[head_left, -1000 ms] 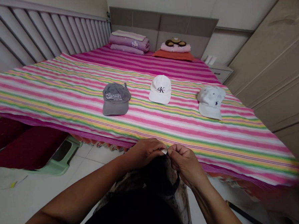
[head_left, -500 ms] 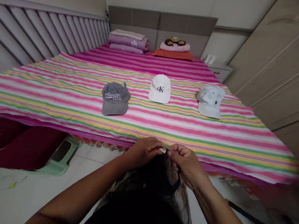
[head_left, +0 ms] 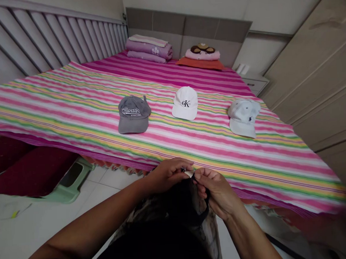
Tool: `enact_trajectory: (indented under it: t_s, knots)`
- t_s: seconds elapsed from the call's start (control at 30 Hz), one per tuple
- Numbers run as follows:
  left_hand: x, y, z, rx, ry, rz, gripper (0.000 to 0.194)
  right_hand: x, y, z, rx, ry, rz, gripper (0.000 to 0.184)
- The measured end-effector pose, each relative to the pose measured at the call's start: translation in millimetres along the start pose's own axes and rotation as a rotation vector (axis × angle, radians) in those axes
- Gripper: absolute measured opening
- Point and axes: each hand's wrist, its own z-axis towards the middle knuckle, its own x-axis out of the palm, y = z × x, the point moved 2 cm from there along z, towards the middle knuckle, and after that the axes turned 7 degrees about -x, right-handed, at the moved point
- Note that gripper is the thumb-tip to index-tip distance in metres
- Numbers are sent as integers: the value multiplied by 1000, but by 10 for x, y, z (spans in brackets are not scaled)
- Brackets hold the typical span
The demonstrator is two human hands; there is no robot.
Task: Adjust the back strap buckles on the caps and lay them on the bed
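Both hands are at a black cap in front of my body, just off the bed's near edge. My left hand is closed on its strap, fingers curled beside a small pale, shiny piece that looks like a buckle. My right hand pinches the strap's other side between thumb and forefinger. Much of the black cap blends into my dark shirt. Beyond my hands, a grey cap, a white cap with black letters and a pale blue-white cap lie apart on the striped sheet.
The striped sheet covers the bed's near part. Folded purple bedding and a pink bundle on an orange cloth sit by the headboard. Green stools with dark red covers stand at left. A wooden wardrobe rises at right.
My left fingers have lifted and spread slightly, so more of the pale piece shows. My right hand has shifted a little at the strap. The caps on the bed lie unchanged.
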Motion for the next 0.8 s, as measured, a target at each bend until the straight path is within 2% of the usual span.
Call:
enact_trajectory:
  t_s: [0.13, 0.37, 0.6, 0.8]
  knots:
    - [61, 83, -5, -229, 109, -389, 24, -1, 2, -21, 16, -1, 46, 14]
    - [90, 124, 12, -334, 121, -754, 29, -33, 6, -17, -33, -27, 57, 15]
    - [124, 167, 8, -340, 114, -866, 29, -56, -39, -17, -6, -47, -58, 21]
    - [127, 180, 3, -333, 98, -835, 27, -65, -17, -29, -68, -7, -251, 20]
